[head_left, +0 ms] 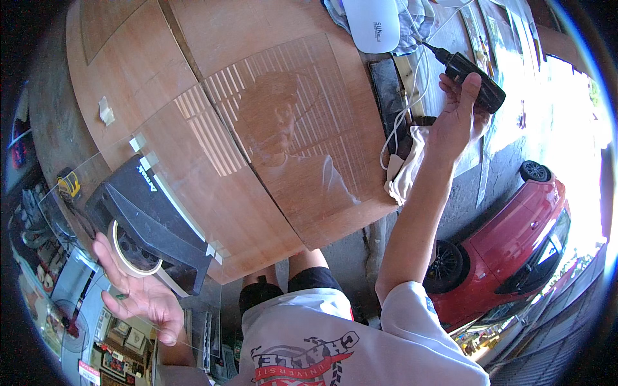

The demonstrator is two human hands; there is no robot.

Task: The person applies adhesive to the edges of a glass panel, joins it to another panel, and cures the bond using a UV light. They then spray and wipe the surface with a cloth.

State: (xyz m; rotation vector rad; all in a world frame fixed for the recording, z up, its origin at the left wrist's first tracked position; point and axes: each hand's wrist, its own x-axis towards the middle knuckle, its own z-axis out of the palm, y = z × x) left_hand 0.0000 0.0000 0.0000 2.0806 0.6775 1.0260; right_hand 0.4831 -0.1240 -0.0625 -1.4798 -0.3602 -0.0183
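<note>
Head view, near to far. At 8 o'clock, left hand [138, 293] spread wide, palm up, fingers apart, pressed under the near corner of a clear sheet [283, 128]; tape roll [132, 254] looped at the thumb, loose tail hanging down. Sheet lying flat across the table [225, 38] from 8 o'clock to centre, near corner jutting past the table edge, small tape tabs [217, 252] at its corners.

Judged as a holding step: sheet steadied from below with one hand, tool kept up and clear with the other. Calls for steady support under the overhanging corner and a free path for the cord before any contact with the plastic.

Just beyond the left hand, under the sheet, a black box [148, 219]: angled, dark inside, contents not discernible.

At 2 o'clock, right hand [460, 109] raised above the far table edge, fingers wrapped around a black tool [476, 80], pointed tip toward 12 o'clock, white cord trailing down. White cloth [405, 170] bunched below that wrist. At 12 o'clock, a white lamp [372, 22] resting on cloth. Off the table at 4 o'clock, a red car [515, 238].
</note>
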